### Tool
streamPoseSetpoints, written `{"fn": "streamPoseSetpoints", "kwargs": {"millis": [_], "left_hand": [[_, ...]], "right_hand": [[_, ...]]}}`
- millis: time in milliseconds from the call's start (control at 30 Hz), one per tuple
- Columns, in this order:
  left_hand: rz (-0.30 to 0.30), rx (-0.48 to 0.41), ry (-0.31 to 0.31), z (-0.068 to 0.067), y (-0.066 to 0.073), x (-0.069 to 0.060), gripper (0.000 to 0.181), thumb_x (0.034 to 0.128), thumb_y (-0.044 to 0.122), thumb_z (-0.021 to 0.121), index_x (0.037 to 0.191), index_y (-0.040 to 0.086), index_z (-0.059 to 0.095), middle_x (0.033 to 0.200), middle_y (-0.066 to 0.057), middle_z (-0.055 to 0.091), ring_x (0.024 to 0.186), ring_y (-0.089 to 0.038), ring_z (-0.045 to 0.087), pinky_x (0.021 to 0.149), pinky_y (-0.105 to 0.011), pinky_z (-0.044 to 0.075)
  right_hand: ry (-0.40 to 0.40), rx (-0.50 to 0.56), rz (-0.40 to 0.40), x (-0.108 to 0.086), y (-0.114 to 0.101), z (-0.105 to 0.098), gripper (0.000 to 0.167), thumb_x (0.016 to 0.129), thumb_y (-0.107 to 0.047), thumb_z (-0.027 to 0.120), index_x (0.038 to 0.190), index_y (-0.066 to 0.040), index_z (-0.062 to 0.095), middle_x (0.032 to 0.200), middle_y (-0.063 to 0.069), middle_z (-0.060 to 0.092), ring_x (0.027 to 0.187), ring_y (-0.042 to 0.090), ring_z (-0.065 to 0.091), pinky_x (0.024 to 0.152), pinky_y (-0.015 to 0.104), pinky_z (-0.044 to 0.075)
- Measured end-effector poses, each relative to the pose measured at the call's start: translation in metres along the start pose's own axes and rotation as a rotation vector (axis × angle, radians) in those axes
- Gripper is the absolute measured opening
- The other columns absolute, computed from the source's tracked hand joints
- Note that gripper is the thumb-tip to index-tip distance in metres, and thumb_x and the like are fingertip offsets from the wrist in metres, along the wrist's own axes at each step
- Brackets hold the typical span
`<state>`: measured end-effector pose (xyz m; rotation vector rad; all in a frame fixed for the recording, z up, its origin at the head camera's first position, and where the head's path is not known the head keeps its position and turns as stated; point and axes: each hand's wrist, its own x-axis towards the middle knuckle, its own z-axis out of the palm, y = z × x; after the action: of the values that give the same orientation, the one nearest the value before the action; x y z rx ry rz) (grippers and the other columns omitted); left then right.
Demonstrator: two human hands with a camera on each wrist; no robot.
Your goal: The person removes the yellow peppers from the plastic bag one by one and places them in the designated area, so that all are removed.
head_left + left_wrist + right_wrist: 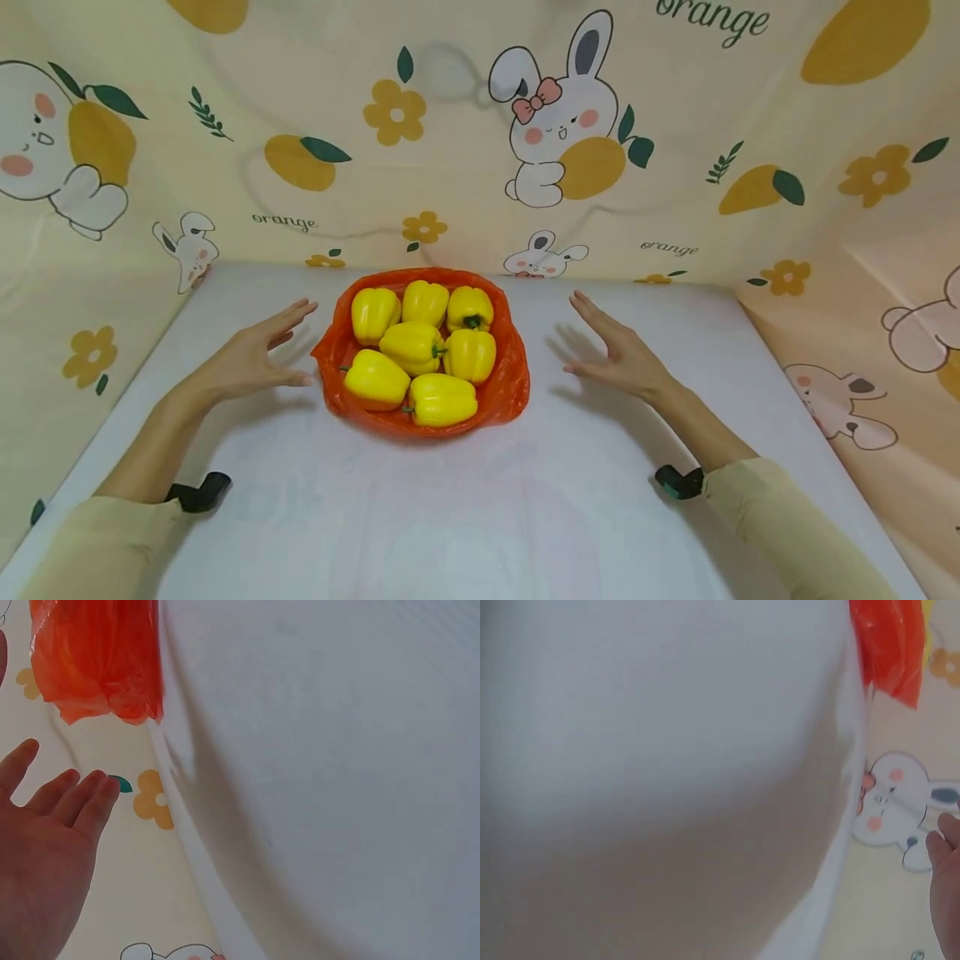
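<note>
Several yellow bell peppers [411, 347] lie in a red plastic bag [514, 375] whose mouth is spread wide, towards the back of the white table. My left hand [251, 360] hovers at the bag's left side, thumb and fingers spread apart, holding nothing. On the other side, a wider gap from the bag, my right hand [617, 354] is also spread and holds nothing. In the left wrist view the bag's side [101, 660] hangs beyond the left hand [52, 847]. The right wrist view catches only part of the right hand [946, 877] and a corner of the bag [892, 652].
The white tabletop [450, 517] reaches from the bag to the near edge of the view. Cream cloth [450, 192] printed with rabbits and oranges stands behind and along both sides. A dark wrist camera [202, 492] sits on the left forearm, another dark device [678, 482] on the right.
</note>
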<state>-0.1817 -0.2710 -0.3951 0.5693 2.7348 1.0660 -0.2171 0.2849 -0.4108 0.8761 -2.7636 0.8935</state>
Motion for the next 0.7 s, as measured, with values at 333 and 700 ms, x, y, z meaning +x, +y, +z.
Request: {"fn": "streamPoseSetpoints", "kwargs": {"millis": [333, 700], "left_hand": [[0.053, -0.196, -0.083, 0.009, -0.001, 0.013, 0.091, 0.0833, 0.024, 0.081, 0.157, 0.013, 0.029, 0.160, -0.014, 0.030, 0.140, -0.041, 0.037, 0.108, -0.048, 0.035], [0.043, -0.273, -0.130, 0.013, 0.003, 0.025, 0.084, 0.0876, 0.022, 0.077, 0.156, 0.009, 0.030, 0.163, -0.015, 0.022, 0.144, -0.042, 0.031, 0.111, -0.049, 0.030]], "right_hand": [[0.007, 0.156, -0.070, 0.018, -0.032, 0.014, 0.096, 0.078, -0.023, 0.087, 0.156, -0.019, 0.033, 0.156, 0.007, 0.039, 0.141, 0.028, 0.041, 0.113, 0.051, 0.035], [-0.061, 0.277, -0.155, 0.036, -0.077, 0.019, 0.077, 0.078, -0.006, 0.084, 0.144, 0.005, 0.046, 0.145, 0.023, 0.050, 0.134, 0.037, 0.047, 0.107, 0.050, 0.042]]}}
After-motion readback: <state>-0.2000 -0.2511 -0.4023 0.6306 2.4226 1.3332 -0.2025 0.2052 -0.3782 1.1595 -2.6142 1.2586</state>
